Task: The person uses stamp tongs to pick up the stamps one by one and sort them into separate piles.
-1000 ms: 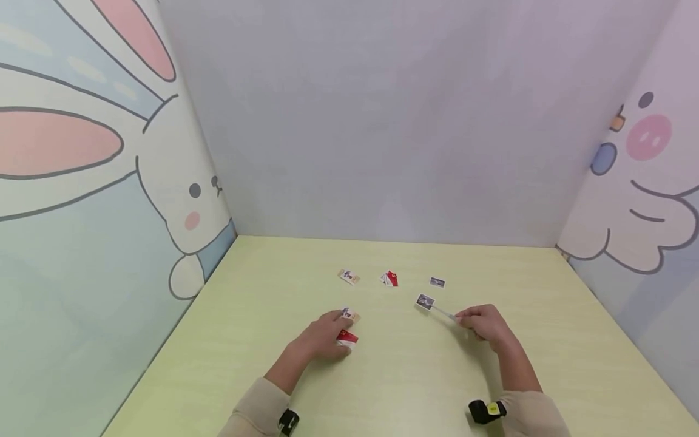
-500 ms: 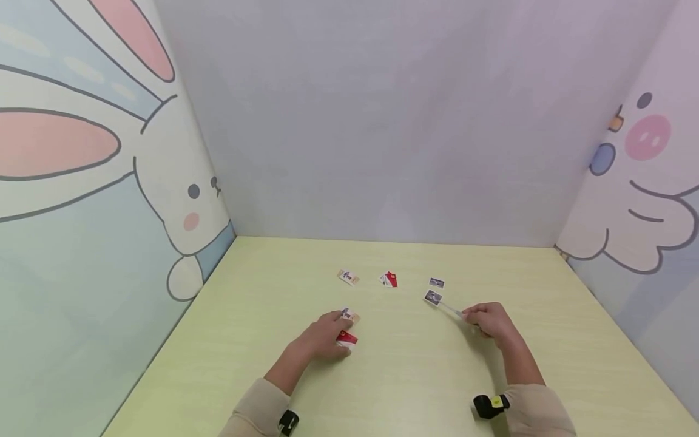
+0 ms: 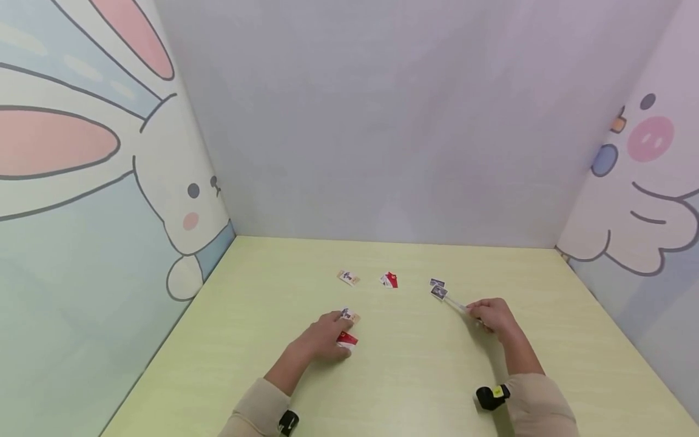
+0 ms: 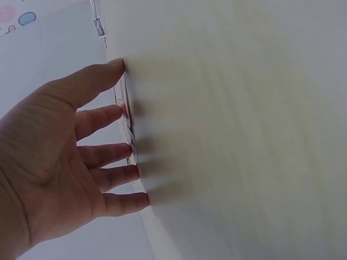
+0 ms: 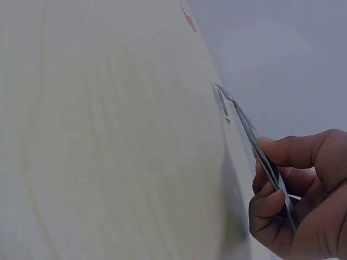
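Tweezers [image 3: 455, 305], in the head view, reach forward and leftward from the right hand [image 3: 493, 315], whose thumb and fingers pinch their shaft. I see a dark, white-edged card [image 3: 439, 292] at their tips, ahead of that hand and to its left. Just beyond it lies a second dark card [image 3: 437, 282], its near edge partly covered from this angle; contact between the two I cannot tell. The left hand [image 3: 323, 337] holds its fingers extended, with a beige card [image 3: 350, 315] beside its fingertips and a red-and-white card [image 3: 347, 338] between thumb and forefinger. Farther ahead of the left hand rests another beige card [image 3: 348, 277]; a red-and-white fan of cards [image 3: 389, 280] lies ahead of both hands, between them in direction. All rest on the pale yellow table [image 3: 404, 382] except the card at the tweezers.

Left wrist view: I observe straight, spread fingers meeting the table, with thin card edges along their tips.

Right wrist view: I confirm a thumb-and-finger grip on the tweezers; beyond the hand, the held card appears almost edge-on above the second dark card.
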`<state>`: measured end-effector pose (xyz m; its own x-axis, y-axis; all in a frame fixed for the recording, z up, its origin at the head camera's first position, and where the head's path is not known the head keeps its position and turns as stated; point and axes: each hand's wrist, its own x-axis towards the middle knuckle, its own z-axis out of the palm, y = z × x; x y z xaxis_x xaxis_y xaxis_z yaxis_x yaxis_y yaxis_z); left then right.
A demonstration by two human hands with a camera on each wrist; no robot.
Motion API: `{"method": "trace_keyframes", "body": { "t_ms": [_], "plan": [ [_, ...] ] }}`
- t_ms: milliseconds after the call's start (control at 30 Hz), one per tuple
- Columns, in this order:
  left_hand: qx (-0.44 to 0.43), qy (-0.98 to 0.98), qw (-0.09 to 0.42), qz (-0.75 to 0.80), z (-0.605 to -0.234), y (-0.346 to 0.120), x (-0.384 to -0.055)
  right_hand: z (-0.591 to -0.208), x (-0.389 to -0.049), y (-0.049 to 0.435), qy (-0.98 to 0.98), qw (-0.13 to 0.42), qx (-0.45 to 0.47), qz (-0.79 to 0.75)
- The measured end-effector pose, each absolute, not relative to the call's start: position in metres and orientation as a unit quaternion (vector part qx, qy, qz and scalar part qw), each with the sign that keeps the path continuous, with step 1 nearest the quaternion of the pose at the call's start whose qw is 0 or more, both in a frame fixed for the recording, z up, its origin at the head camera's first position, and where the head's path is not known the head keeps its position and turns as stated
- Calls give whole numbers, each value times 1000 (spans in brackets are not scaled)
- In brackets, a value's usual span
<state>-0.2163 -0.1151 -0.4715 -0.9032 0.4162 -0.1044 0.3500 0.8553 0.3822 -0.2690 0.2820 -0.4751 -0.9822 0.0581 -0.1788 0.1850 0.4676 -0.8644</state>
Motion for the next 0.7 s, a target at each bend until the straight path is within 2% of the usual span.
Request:
{"method": "trace_keyframes", "body": {
  "t_ms": [700],
  "plan": [
    [201, 959, 91, 177, -476, -116, -220, -479, -295, 286, 846, 64, 98, -520]
  ]
}}
